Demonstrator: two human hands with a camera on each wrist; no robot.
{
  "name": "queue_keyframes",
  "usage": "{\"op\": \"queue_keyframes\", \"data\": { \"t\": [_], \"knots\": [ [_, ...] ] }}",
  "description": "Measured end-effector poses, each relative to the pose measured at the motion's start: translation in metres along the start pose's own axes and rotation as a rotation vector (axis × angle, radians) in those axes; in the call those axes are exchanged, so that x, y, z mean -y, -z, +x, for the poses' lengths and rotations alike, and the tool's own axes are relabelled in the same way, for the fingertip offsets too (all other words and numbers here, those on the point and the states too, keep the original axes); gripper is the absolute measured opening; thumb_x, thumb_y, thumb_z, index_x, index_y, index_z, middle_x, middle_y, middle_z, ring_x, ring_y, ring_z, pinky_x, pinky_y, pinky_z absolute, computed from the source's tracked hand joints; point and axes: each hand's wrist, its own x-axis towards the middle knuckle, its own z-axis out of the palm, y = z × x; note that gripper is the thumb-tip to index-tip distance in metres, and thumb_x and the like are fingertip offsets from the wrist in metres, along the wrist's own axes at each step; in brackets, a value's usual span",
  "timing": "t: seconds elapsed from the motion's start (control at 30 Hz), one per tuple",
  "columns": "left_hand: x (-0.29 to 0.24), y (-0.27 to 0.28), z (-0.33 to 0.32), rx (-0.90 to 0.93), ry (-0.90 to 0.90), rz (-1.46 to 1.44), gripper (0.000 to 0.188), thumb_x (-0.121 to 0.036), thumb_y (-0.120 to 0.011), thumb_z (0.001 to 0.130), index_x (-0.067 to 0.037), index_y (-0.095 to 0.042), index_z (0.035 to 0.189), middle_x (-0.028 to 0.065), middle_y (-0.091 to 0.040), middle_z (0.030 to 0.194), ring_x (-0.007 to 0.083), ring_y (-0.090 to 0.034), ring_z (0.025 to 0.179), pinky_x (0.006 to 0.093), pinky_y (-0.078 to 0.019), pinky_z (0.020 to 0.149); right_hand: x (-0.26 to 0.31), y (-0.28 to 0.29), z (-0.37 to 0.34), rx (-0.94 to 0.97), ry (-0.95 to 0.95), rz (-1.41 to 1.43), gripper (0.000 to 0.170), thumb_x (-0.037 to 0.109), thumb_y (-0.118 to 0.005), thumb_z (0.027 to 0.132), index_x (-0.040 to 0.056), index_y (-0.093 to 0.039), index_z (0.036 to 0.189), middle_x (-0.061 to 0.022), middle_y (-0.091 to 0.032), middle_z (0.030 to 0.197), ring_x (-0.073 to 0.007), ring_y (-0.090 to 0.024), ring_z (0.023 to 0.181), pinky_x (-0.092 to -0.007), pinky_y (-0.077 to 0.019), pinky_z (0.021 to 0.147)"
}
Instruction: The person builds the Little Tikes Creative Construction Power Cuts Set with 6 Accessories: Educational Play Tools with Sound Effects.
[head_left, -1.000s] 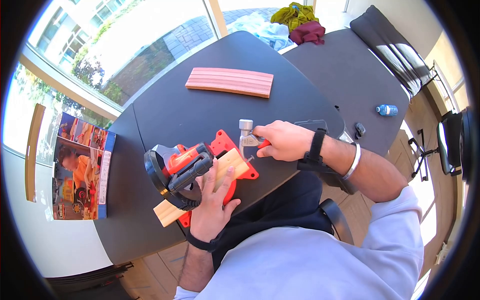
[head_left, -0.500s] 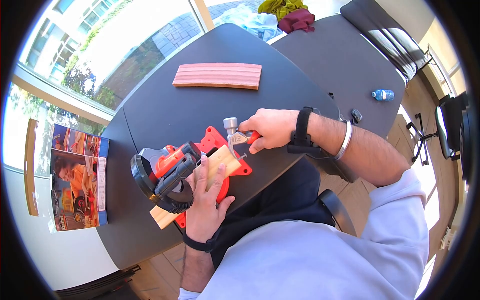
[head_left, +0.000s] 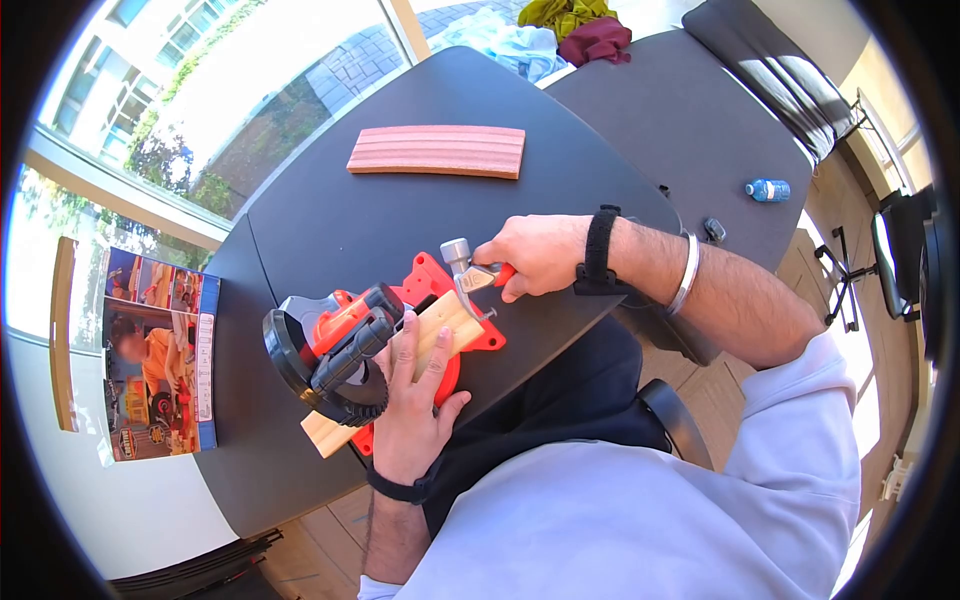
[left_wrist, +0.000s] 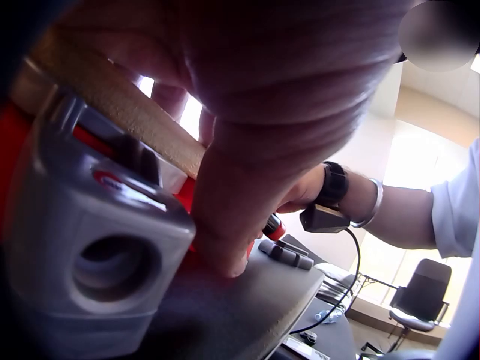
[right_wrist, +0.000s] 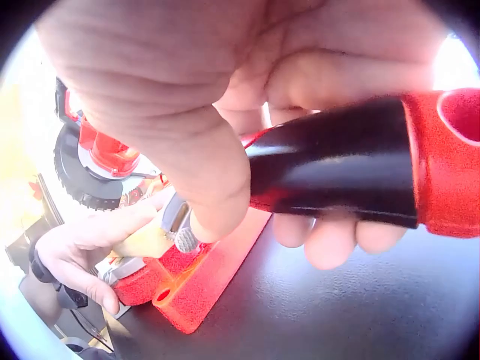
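Note:
A hammer point(head_left: 470, 275) with a silver head and a red-and-black handle point(right_wrist: 337, 165) is gripped by my right hand point(head_left: 545, 257). Its claw touches or lies very close to a nail point(head_left: 489, 315) at the right end of a pale wooden board point(head_left: 450, 322). The board lies across the red base point(head_left: 425, 275) of a toy saw point(head_left: 345, 335) with a black round guard. My left hand point(head_left: 410, 415) rests on the board with its fingers extended, beside the saw. The left wrist view shows a grey part point(left_wrist: 105, 247) of the tool close up.
A reddish grooved board point(head_left: 436, 150) lies farther back on the dark table point(head_left: 330, 235). A picture box point(head_left: 160, 355) stands at the left. On the second table are a water bottle point(head_left: 767, 190), a small black object point(head_left: 714, 230) and clothes point(head_left: 594, 40).
The camera view has shifted a little. The hammer head has tipped slightly toward the left, and its claw has moved a little at the nail. My left hand keeps its place on the board.

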Motion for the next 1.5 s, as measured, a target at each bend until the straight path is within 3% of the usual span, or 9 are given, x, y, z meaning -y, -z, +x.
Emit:
{"op": "queue_keyframes", "data": {
  "t": [0.2, 0.4, 0.5, 0.57, 0.83, 1.03, 1.2, 1.33, 1.5],
  "knots": [
    [-0.001, 0.000, 0.000, -0.002, 0.003, 0.023, 0.095, -0.016, -0.097, 0.078, -0.017, -0.057, 0.164, 0.0207, -0.029, 0.182, 0.0496, -0.027, 0.166, 0.0596, -0.0284, 0.134, 0.001, 0.004, 0.004, 0.016, 0.023, -0.067, 0.041, 0.017, -0.084, 0.092, 0.0007, -0.071, 0.127, -0.0255, -0.080, 0.100, -0.0459, -0.077, 0.099, -0.0516, -0.0611, 0.089],
    [-0.001, 0.000, 0.000, -0.006, -0.001, 0.009, 0.095, -0.017, -0.097, 0.078, -0.016, -0.057, 0.164, 0.0208, -0.030, 0.182, 0.0498, -0.027, 0.166, 0.0597, -0.0280, 0.134, 0.002, 0.002, 0.001, 0.009, -0.002, -0.063, 0.040, 0.024, -0.083, 0.096, 0.0004, -0.070, 0.124, -0.0252, -0.079, 0.099, -0.0465, -0.077, 0.100, -0.0524, -0.0607, 0.089],
    [-0.001, 0.000, 0.000, -0.009, -0.005, 0.000, 0.094, -0.017, -0.097, 0.079, -0.016, -0.057, 0.164, 0.0209, -0.030, 0.182, 0.0497, -0.027, 0.166, 0.0597, -0.0283, 0.134, 0.004, -0.005, -0.007, 0.064, -0.090, 0.010, 0.046, 0.031, -0.083, 0.096, 0.0006, -0.070, 0.128, -0.0256, -0.080, 0.110, -0.0453, -0.077, 0.108, -0.0527, -0.0608, 0.096],
    [0.000, 0.000, -0.001, -0.006, -0.002, -0.004, 0.094, -0.017, -0.097, 0.079, -0.016, -0.057, 0.164, 0.0210, -0.030, 0.182, 0.0496, -0.027, 0.166, 0.0598, -0.0286, 0.133, 0.005, -0.014, -0.013, 0.015, -0.130, 0.062, 0.043, 0.032, -0.083, 0.098, -0.0003, -0.066, 0.121, -0.0288, -0.078, 0.098, -0.0487, -0.075, 0.100, -0.0541, -0.0600, 0.086],
    [-0.001, 0.000, 0.000, 0.002, 0.007, 0.010, 0.094, -0.017, -0.097, 0.079, -0.017, -0.057, 0.164, 0.0208, -0.029, 0.182, 0.0493, -0.027, 0.166, 0.0593, -0.0285, 0.134, 0.004, -0.010, -0.005, -0.014, -0.064, -0.026, 0.039, 0.021, -0.081, 0.097, 0.0006, -0.063, 0.125, -0.0284, -0.076, 0.100, -0.0502, -0.075, 0.100, -0.0565, -0.0603, 0.087],
    [-0.001, -0.001, 0.000, 0.005, 0.017, 0.002, 0.094, -0.018, -0.097, 0.078, -0.018, -0.058, 0.164, 0.0201, -0.030, 0.182, 0.0494, -0.027, 0.166, 0.0591, -0.0285, 0.134, 0.002, -0.001, 0.005, 0.021, 0.009, -0.152, 0.039, 0.016, -0.083, 0.095, 0.0032, -0.066, 0.128, -0.0223, -0.079, 0.106, -0.0455, -0.078, 0.103, -0.0535, -0.0628, 0.089],
    [-0.002, 0.000, 0.000, 0.001, 0.011, 0.013, 0.095, -0.018, -0.097, 0.078, -0.018, -0.058, 0.164, 0.0199, -0.030, 0.182, 0.0492, -0.027, 0.166, 0.0585, -0.0290, 0.134, -0.004, -0.003, 0.006, -0.112, 0.209, -0.243, 0.038, 0.012, -0.084, 0.091, 0.0059, -0.067, 0.125, -0.0182, -0.077, 0.110, -0.0435, -0.076, 0.106, -0.0533, -0.0612, 0.090],
    [-0.002, 0.000, -0.001, 0.004, 0.025, -0.038, 0.093, -0.018, -0.096, 0.079, -0.019, -0.058, 0.164, 0.0193, -0.030, 0.182, 0.0498, -0.026, 0.166, 0.0577, -0.0309, 0.133, 0.005, -0.010, -0.008, -0.252, 0.138, -0.356, 0.027, 0.009, -0.081, 0.092, 0.0071, -0.067, 0.115, -0.0137, -0.071, 0.109, -0.0380, -0.073, 0.105, -0.0502, -0.0589, 0.088],
    [-0.004, 0.001, -0.004, 0.015, 0.059, -0.072, 0.094, -0.019, -0.095, 0.081, -0.020, -0.056, 0.166, 0.0184, -0.028, 0.183, 0.0512, -0.024, 0.166, 0.0577, -0.0330, 0.132, 0.006, -0.029, -0.022, -0.479, 0.091, -0.422, 0.022, 0.008, -0.080, 0.091, 0.0049, -0.067, 0.109, -0.0178, -0.062, 0.114, -0.0397, -0.070, 0.102, -0.0499, -0.0577, 0.088]
  ]
}}
